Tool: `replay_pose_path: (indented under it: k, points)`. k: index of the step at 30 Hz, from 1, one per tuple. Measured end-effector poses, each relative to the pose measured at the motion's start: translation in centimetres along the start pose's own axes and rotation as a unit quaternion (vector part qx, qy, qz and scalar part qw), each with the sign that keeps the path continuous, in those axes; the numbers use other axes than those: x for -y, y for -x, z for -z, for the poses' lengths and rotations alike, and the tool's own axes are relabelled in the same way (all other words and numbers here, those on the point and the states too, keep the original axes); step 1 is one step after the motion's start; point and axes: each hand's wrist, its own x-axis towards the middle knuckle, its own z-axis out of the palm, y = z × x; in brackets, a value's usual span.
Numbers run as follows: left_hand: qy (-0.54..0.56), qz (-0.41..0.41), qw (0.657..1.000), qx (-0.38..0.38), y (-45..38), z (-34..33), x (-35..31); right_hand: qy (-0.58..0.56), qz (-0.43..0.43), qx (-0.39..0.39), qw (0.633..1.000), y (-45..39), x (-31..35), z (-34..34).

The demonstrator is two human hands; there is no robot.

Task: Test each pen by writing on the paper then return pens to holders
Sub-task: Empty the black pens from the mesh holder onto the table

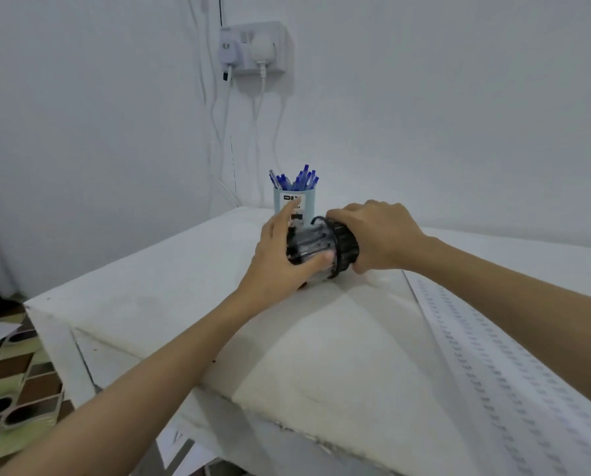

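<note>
Clear holder of black pens (316,249) lies on its side btwn both hands, mid-table. Left hand (280,257) wraps its open end, index finger raised; right hand (378,235) grips the base. Just behind: upright pale-blue cup w/ blue pens (294,201). White cloth-covered table (184,276); lined paper (513,372) at right; white wall, socket (252,49).

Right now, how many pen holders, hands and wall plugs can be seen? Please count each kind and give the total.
Pen holders: 2, the light blue holder standing upright with blue pens, and the clear holder with black pens lying on its side between the hands.
Hands: 2, left hand and right hand.
Wall plugs: 2.
Total: 6
</note>
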Motion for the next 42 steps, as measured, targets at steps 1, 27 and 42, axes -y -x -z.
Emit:
replay_pose_path:
  k: [1,27,42]
  points:
    - [-0.017,0.004,1.000,0.010,0.2,0.2,0.4,0.031,0.020,0.000,0.999,0.1,0.3,0.0]
    - [-0.362,0.003,0.921,0.140,1.4,0.1,0.3,0.194,0.102,-0.086,0.972,0.6,-4.9,-3.4]
    - [-0.368,0.097,0.885,0.269,0.9,-2.8,-2.8,0.121,-0.024,-0.087,0.989,0.0,-7.2,-1.9]
